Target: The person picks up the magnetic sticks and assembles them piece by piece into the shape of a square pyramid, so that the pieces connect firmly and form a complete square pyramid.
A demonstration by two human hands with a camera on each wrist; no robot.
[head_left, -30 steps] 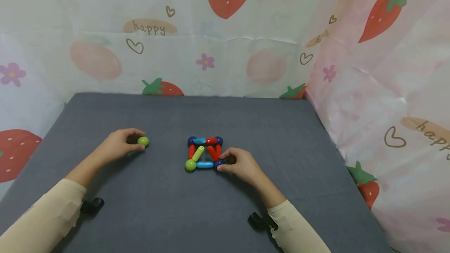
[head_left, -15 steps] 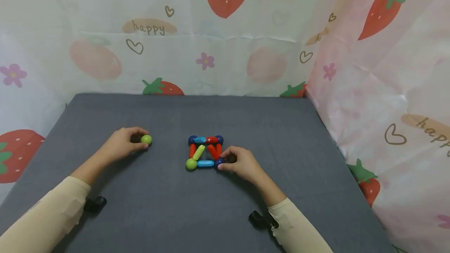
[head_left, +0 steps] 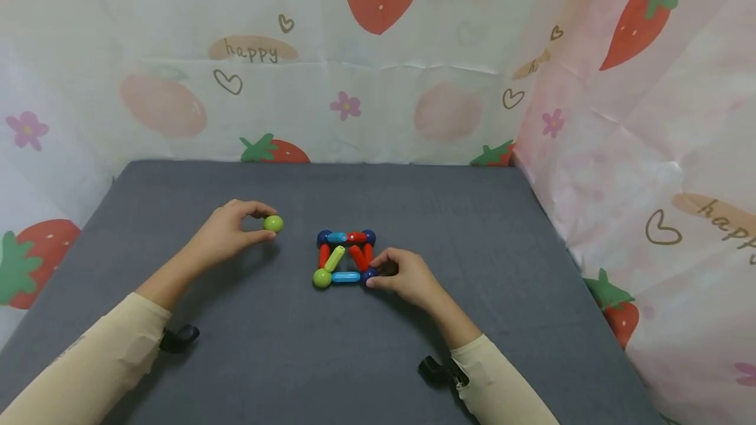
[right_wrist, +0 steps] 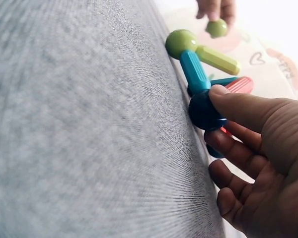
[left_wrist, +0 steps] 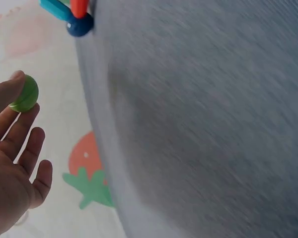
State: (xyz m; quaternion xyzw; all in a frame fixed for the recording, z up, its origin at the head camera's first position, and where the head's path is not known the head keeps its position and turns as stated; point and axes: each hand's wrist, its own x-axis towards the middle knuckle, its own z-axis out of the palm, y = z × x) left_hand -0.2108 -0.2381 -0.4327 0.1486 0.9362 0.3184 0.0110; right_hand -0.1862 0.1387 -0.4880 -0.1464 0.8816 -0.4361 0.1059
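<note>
My left hand point(head_left: 227, 235) pinches a green ball point(head_left: 273, 223) between thumb and fingertips, lifted off the table left of a small frame of rods and balls. At the frame's near right corner is a dark blue ball point(right_wrist: 206, 110), which my right hand point(head_left: 407, 277) pinches between thumb and finger. A light blue rod point(head_left: 346, 277) joins it to a second green ball point(head_left: 321, 278) at the near left corner. From that corner a yellow-green rod point(head_left: 335, 258) slants upward, and a red rod point(head_left: 357, 258) slants up from the right corner. Two dark blue balls form the far corners.
A grey cloth covers the table point(head_left: 283, 359), whose far edge meets a strawberry-printed curtain point(head_left: 378, 103). A similar curtain hangs along the right side. Black wrist straps point(head_left: 180, 338) stick out from both cuffs.
My left hand has carried the green ball rightward and slightly away from me, closer to the frame. My right hand stays at the dark blue corner ball.
</note>
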